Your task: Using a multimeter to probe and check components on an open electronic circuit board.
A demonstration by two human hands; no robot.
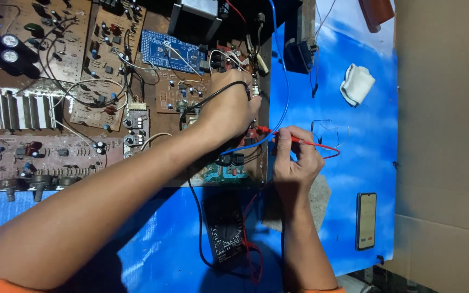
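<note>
Red probe [283, 135] pinched in right hand [294, 163]; left hand [229, 108] holds black probe [248, 87].

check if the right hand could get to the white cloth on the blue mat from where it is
Probably yes: the right hand pinches a red probe, and only bare blue mat lies between it and the white cloth.

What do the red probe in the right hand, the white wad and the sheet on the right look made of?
Red probe: glossy moulded plastic, apparently. White wad: soft cloth or tissue, crumpled; which one is unclear. Sheet on the right: matte brown cardboard, with a fold line.
</note>
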